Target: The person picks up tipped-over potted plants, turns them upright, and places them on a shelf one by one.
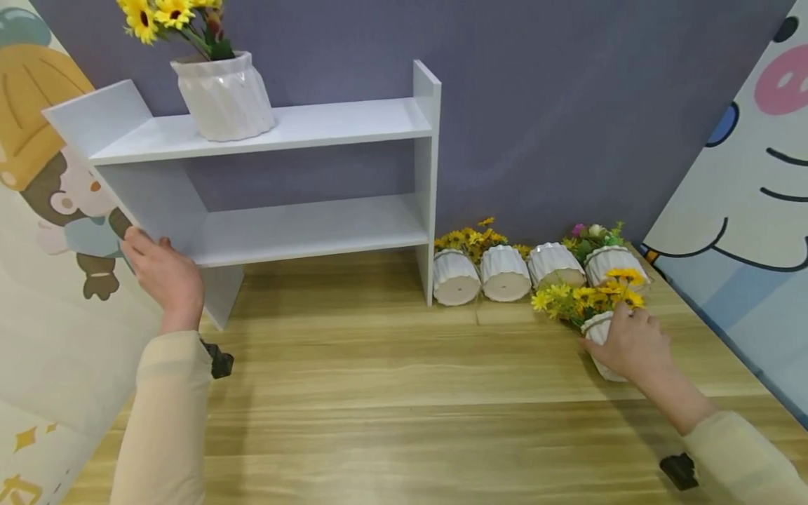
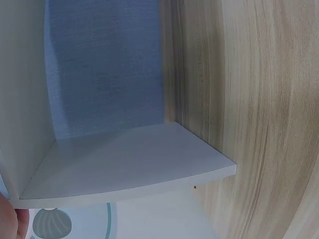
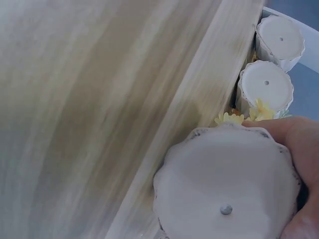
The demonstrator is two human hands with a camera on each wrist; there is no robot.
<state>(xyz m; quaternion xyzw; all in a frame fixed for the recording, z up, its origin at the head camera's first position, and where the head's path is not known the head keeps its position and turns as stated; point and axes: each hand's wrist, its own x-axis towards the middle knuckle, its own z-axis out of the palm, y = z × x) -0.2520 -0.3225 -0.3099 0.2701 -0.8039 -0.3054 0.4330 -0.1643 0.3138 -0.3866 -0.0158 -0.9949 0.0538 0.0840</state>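
Note:
A white two-tier shelf stands against the wall, a white pot of yellow flowers on its upper board. My left hand grips the front edge of its left side panel; in the left wrist view only a bit of that hand shows at the lower left. At the right, my right hand holds a ribbed white flower pot with yellow flowers, tipped over. The right wrist view shows the base of this flower pot with a small central hole, thumb and fingers around its side.
Several more white pots lie on their sides along the wall, right of the shelf, bases toward me. The wooden table spreads in front. A grey wall rises behind, with cartoon-printed panels at both sides.

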